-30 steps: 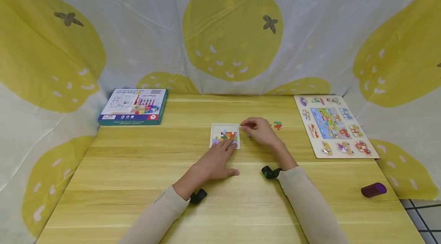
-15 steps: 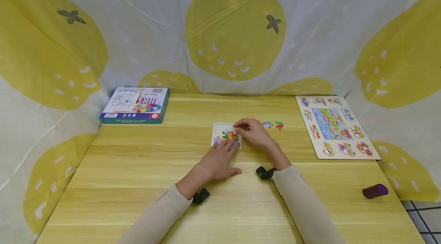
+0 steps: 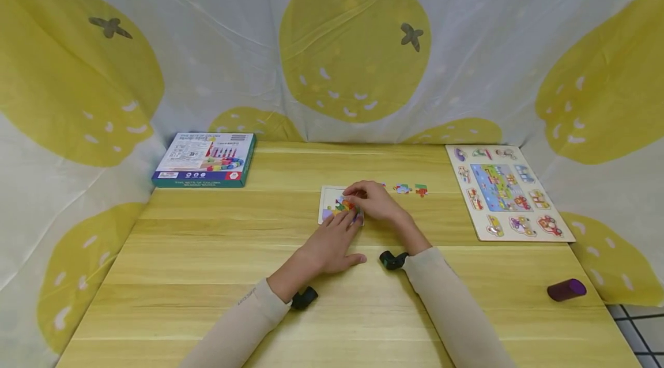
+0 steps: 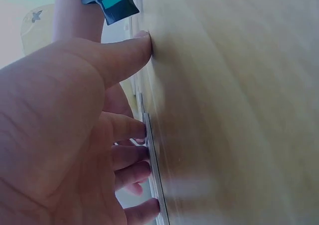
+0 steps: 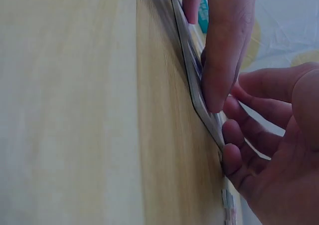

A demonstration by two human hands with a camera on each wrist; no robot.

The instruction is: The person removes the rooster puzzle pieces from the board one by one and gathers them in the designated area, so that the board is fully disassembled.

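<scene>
A small square jigsaw puzzle board point(image 3: 325, 198) with a pale frame lies mid-table, part of its colourful picture filled in. My left hand point(image 3: 331, 246) rests across its near side, fingers extended onto it and thumb spread onto the table. In the left wrist view the fingertips press at the board's edge point(image 4: 155, 170). Over the board's right part, my right hand point(image 3: 377, 201) has thumb and index finger together, pinching a jigsaw piece mostly hidden by the fingers. In the right wrist view, its other fingers point(image 5: 232, 157) curl beside the board's corner.
Several loose jigsaw pieces point(image 3: 402, 188) lie just right of the right hand. A toy box point(image 3: 202, 160) is at the back left. A wooden vehicle puzzle board point(image 3: 510, 195) lies at the right, with a purple cylinder point(image 3: 566, 289) nearer the front. A fruit-print curtain point(image 3: 358, 45) hangs behind.
My right hand has moved left from beside the board to over its filled part, uncovering loose pieces behind it. The left hand has stayed on the board's near side.
</scene>
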